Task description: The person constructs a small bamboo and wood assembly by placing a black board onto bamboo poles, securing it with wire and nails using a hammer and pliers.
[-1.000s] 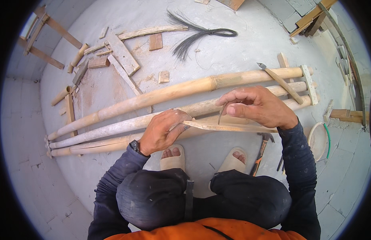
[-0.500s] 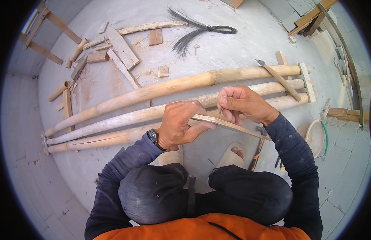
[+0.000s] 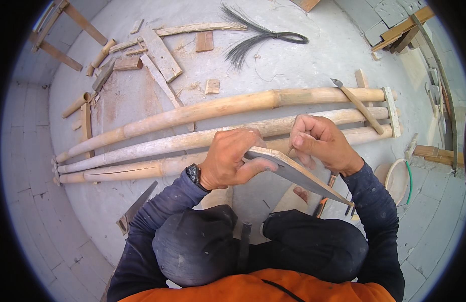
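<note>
Holding one end of a thin wooden board, the left hand: grip closed, thumb against the grey face, fingers over the pale upper edge. Board: tilted, in front of the body and above the knees; long axis running from the left grip down to the right, its narrow far end beside the right sleeve. Right hand: just beyond the board's upper edge, about midway along; the left hand nearer the board's broad end, the right nearer its middle. Right grip: pinched nearly shut at the fingertips on a short thin wire, which points down toward that edge; contact between wire and board cannot be told. Beyond the hands: three bamboo poles, lying side by side, a white slat across their right ends. Across the poles, right of the right hand: one wooden-handled tool, dark pointed head. On the concrete floor: one bundle of black wire, far side; one orange-and-black handle, partly hidden below the board; one flat metal blade, beside the left forearm.
</note>
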`<act>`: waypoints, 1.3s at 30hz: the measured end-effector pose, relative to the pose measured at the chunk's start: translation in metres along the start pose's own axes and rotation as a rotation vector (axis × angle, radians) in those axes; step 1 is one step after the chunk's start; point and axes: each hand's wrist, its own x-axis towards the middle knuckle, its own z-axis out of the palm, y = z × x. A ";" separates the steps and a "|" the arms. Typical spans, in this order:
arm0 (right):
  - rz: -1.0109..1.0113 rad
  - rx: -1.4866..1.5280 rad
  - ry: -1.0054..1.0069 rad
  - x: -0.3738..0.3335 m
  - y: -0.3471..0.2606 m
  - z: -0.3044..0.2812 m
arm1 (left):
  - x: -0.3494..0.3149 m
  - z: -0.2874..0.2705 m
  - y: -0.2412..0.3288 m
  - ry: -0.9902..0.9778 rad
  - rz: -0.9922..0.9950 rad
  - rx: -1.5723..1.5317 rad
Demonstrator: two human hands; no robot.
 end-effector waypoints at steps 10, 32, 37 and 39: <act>0.108 -0.009 -0.137 0.010 0.001 0.002 | -0.011 0.001 -0.007 0.029 -0.084 -0.128; 0.527 0.275 1.263 -0.206 0.373 -0.056 | 0.063 -0.117 0.053 0.228 0.230 0.150; 0.217 0.021 1.241 -0.186 0.203 -0.058 | 0.064 -0.091 0.061 0.225 0.227 0.334; 0.002 -0.028 1.031 -0.172 0.123 -0.053 | 0.067 -0.086 0.061 0.158 0.256 0.377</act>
